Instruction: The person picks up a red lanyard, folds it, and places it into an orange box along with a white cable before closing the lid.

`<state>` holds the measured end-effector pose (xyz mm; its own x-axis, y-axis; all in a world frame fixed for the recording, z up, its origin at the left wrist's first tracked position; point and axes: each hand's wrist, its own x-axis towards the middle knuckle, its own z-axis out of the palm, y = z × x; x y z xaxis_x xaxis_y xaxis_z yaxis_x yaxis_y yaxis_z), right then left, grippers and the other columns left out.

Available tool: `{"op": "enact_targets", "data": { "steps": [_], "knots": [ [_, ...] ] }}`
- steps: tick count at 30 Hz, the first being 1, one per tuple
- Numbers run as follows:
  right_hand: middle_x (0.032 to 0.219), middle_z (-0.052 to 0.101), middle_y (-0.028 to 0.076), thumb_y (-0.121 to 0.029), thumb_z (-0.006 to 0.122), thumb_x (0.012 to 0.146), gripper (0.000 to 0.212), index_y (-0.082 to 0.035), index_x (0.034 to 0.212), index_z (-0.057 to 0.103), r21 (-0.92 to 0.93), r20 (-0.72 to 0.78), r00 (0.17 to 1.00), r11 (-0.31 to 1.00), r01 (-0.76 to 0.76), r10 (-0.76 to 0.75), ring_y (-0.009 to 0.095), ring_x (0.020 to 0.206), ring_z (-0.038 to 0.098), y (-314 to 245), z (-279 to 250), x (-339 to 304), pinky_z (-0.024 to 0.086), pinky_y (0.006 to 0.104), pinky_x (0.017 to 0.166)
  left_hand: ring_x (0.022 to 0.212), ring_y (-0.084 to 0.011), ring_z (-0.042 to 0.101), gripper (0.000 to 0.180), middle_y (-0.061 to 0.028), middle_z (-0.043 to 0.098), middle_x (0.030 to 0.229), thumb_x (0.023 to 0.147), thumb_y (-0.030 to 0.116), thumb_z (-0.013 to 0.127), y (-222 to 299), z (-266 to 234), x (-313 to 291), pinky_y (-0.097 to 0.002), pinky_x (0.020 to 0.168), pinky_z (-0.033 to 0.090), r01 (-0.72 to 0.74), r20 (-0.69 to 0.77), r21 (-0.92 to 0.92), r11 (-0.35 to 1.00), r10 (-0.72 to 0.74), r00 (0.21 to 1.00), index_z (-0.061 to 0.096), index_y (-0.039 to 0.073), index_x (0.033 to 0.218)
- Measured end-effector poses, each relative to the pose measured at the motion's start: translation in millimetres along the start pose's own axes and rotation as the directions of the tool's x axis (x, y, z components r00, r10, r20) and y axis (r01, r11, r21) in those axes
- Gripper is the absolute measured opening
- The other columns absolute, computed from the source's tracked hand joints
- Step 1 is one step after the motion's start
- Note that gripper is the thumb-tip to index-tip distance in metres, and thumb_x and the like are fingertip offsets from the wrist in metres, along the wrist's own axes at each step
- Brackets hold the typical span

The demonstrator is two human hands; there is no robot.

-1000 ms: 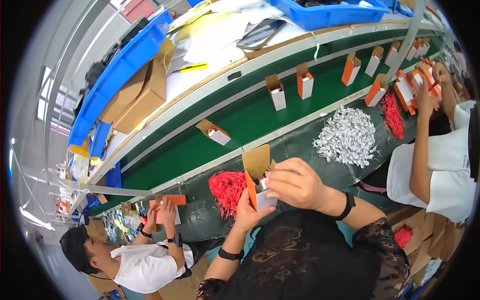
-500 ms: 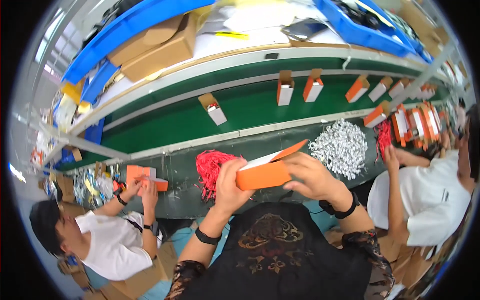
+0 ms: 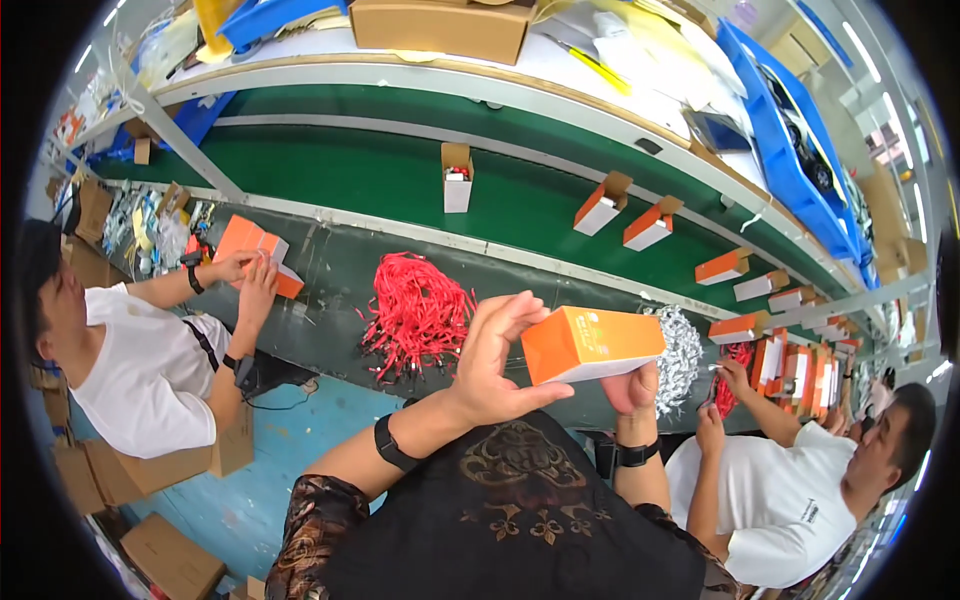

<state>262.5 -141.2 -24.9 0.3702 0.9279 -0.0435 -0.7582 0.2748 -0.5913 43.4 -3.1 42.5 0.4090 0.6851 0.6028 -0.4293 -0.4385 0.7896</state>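
Observation:
An orange-and-white carton (image 3: 598,340) is held level in front of my chest, its orange faces toward me and a white side underneath. My right hand (image 3: 632,388) grips it from below near its right end; most of those fingers are hidden behind the carton. My left hand (image 3: 492,362) is open at the carton's left end, fingers stretched out and thumb apart along the lower edge. A heap of red straps (image 3: 418,312) lies on the dark bench to the left of the carton. A pile of white-and-silver pieces (image 3: 680,350) is partly hidden behind the carton's right end.
Several open cartons, one of them (image 3: 457,180), stand along the green conveyor (image 3: 340,160). Above is a shelf with a brown box (image 3: 440,28) and a blue bin (image 3: 790,120). Co-workers sit on both sides; the left one's hands (image 3: 252,272) hold an orange carton.
The carton has been turned over, and its raised flap no longer shows. My right hand has moved beneath it, and my left hand has opened. The view has swung.

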Motion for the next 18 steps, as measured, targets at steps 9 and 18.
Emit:
{"op": "enact_targets", "data": {
  "steps": [9,18],
  "knots": [
    [0.093,0.070,0.008,-0.006,0.060,0.093,0.019,-0.003,0.112,0.066,-0.700,0.085,0.991,0.701,0.136,-0.108,0.019,0.077,0.068,-41,42,9,0.055,0.0312,0.065,0.125,-0.0267,0.048,0.075,-0.0140,0.048,0.134,0.083,0.028,0.071,0,-7,-9,-0.0413,0.110,0.035,0.390,0.019,-0.488,0.781,-0.438,0.899,0.033,0.001,0.142],
    [0.090,0.069,0.015,-0.007,0.068,0.084,0.020,-0.003,0.104,0.069,-0.921,0.351,0.936,0.182,0.345,0.004,0.034,0.079,0.067,-57,135,16,0.054,0.0365,0.069,0.119,-0.0269,0.053,0.054,-0.0125,0.057,0.121,0.091,0.044,0.063,-31,-30,-28,-0.0423,0.105,0.040,0.405,0.049,-0.652,0.641,-0.498,0.866,0.046,0.004,0.122]
  ]
}}
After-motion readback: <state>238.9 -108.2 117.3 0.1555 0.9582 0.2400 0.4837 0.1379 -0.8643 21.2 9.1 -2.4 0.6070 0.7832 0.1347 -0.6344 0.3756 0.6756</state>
